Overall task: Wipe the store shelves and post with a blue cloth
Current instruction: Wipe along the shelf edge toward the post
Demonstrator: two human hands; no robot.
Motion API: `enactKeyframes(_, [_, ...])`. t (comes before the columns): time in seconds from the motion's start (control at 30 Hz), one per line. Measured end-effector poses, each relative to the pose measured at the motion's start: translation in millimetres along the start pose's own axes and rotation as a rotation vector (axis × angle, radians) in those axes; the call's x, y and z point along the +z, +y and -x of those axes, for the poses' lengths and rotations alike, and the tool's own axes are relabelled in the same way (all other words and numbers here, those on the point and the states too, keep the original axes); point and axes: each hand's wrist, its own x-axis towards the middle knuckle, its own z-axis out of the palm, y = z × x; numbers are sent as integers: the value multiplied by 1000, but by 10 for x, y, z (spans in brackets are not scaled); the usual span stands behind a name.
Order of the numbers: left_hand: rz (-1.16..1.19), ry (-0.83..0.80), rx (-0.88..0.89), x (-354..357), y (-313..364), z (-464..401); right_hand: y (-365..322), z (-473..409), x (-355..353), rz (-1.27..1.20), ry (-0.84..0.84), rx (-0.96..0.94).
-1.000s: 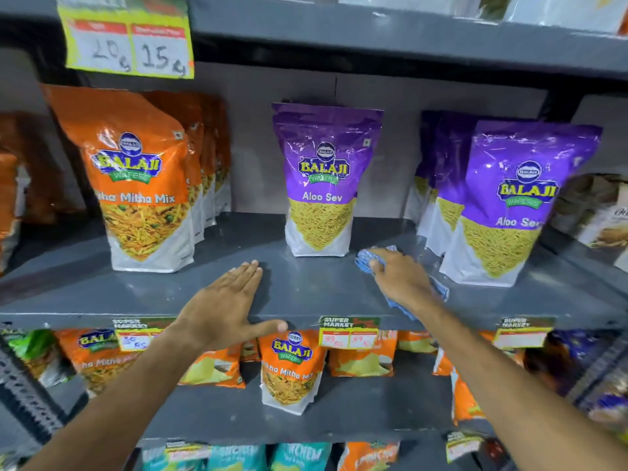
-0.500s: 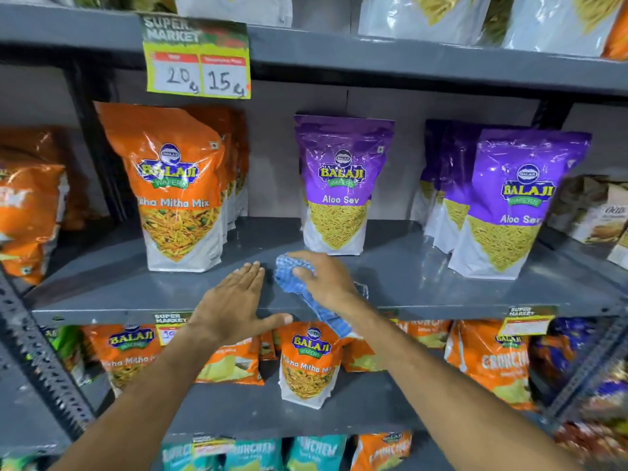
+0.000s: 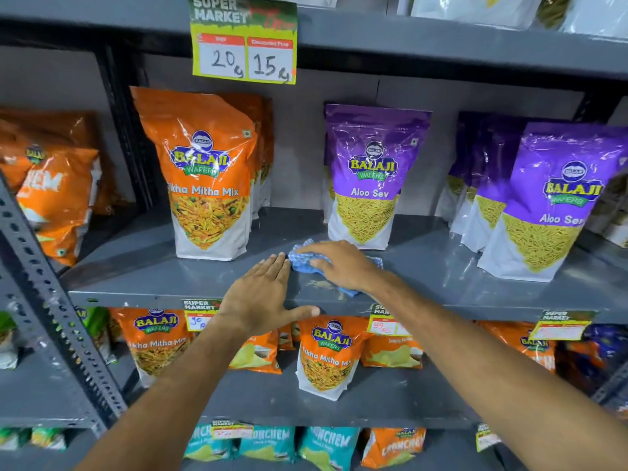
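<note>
Right hand flat, fingers spread, pressing crumpled blue checked cloth onto grey metal shelf; cloth's edge touching left hand fingertips, fingers together.

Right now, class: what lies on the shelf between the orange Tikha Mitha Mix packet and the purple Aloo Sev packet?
In the head view, the grey shelf is bare between the orange packet and the purple packet; the blue cloth lies further forward.
</note>
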Motion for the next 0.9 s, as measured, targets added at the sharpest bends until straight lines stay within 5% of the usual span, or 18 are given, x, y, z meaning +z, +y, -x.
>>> enactKeyframes(0.13, [-22,-2,5,19,-13,-19,245,561,-343,-285,-153,-59])
enactKeyframes(0.23, [-32,8,3,21,-13,-20,435,707,-438,-466,59,28])
enactKeyframes(0.4, [-23,-5,6,9,-7,-11,240,470,-79,-172,119,207])
enactKeyframes(0.53, [-1,-24,17,35,-22,-27,-228,378,113,-16,86,145])
enactKeyframes(0.67, [4,-25,24,36,-51,-35,-344,736,-5,-69,46,-4])
enactKeyframes(0.77, [-11,-32,26,12,-37,-33,-189,1034,-255,-378,-65,-17])
enactKeyframes(0.9, [-3,-33,16,-12,6,4,322,1056,-509,-417,301,220])
